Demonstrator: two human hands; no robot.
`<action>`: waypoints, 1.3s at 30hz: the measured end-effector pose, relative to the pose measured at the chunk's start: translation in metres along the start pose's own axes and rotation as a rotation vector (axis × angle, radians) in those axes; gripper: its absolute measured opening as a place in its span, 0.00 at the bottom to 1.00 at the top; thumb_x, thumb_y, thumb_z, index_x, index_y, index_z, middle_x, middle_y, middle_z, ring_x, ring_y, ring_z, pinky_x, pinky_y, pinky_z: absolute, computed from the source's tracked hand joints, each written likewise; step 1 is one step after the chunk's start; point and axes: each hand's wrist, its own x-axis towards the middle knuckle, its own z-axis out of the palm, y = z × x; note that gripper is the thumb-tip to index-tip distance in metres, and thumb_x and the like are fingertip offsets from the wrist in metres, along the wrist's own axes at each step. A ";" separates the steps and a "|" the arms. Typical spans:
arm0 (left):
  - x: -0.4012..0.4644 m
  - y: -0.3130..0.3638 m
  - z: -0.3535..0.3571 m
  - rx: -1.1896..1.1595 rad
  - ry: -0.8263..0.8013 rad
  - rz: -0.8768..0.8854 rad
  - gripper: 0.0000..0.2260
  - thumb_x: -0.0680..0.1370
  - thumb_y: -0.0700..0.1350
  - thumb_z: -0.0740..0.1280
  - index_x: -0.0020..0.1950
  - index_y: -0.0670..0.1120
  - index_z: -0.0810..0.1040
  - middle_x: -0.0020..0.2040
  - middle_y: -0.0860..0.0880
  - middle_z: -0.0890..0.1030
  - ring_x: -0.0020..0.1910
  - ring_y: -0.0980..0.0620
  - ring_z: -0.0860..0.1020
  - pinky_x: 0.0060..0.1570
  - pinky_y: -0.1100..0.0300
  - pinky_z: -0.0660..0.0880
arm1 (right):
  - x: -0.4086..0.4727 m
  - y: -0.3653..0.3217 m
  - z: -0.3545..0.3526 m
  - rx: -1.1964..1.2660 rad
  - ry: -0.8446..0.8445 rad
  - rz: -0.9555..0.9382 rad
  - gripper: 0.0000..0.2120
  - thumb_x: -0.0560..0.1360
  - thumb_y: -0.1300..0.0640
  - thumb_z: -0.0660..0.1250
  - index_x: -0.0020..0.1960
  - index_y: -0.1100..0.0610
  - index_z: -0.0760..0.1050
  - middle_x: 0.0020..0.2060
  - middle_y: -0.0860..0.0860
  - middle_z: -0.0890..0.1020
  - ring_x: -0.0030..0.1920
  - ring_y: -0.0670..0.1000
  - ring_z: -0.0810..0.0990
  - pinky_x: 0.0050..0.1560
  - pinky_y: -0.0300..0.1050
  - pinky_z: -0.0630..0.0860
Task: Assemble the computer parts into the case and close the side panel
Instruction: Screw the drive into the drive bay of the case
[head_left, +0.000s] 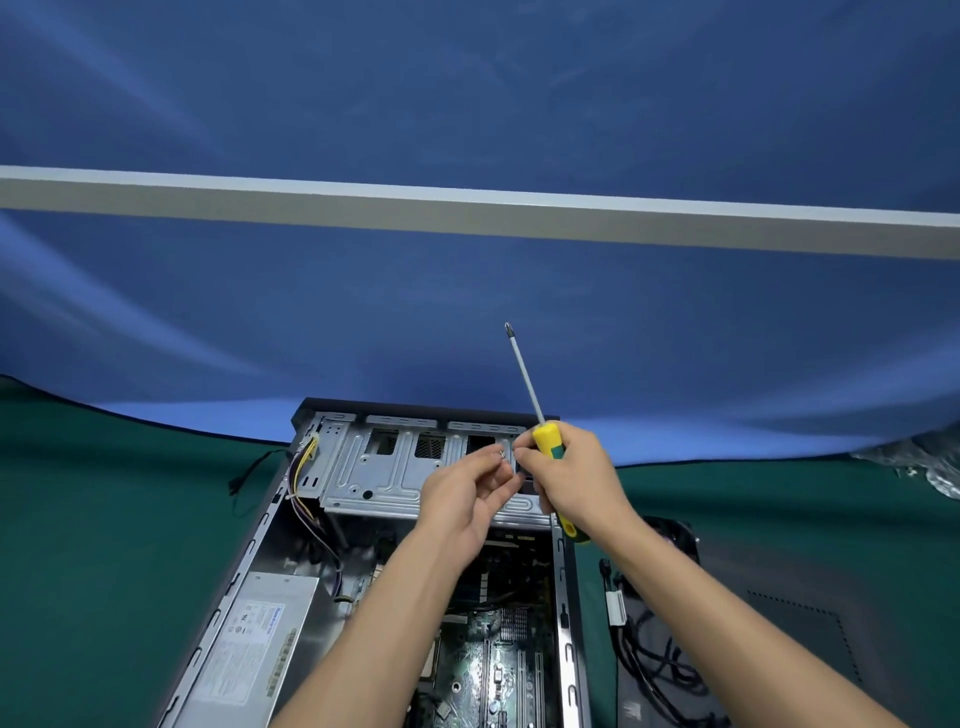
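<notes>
Above the open steel case (363, 545) on green cloth (104, 519): right hand (576, 478) grips a yellow-handled screwdriver (550, 447), slim shaft upward; left hand (462, 499) pinches a small silver screw (502, 453).

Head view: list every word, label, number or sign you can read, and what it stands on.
None can be read.
Power supply label: printed lines and marks, too small and blurred.
Motherboard: markings too small to read.
Screwdriver: no text visible.
</notes>
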 end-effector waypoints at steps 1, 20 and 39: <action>-0.001 0.000 0.001 -0.014 -0.013 0.003 0.05 0.76 0.29 0.62 0.49 0.31 0.76 0.36 0.39 0.80 0.28 0.53 0.79 0.33 0.58 0.81 | 0.001 0.000 0.003 -0.005 0.005 0.004 0.04 0.75 0.60 0.66 0.41 0.54 0.77 0.25 0.47 0.76 0.24 0.50 0.72 0.29 0.42 0.71; -0.006 0.000 0.001 -0.049 0.135 -0.077 0.02 0.75 0.33 0.67 0.42 0.35 0.77 0.35 0.42 0.78 0.33 0.50 0.78 0.33 0.56 0.81 | 0.006 0.001 -0.014 -0.158 -0.171 0.017 0.14 0.76 0.43 0.63 0.38 0.51 0.70 0.25 0.46 0.76 0.26 0.48 0.74 0.35 0.44 0.73; 0.001 0.033 -0.011 -0.420 0.243 -0.080 0.08 0.79 0.37 0.63 0.41 0.37 0.74 0.38 0.43 0.77 0.38 0.48 0.78 0.53 0.53 0.75 | -0.011 0.013 -0.043 -0.938 -0.155 -0.442 0.17 0.79 0.37 0.54 0.58 0.48 0.67 0.41 0.45 0.79 0.42 0.52 0.78 0.38 0.45 0.65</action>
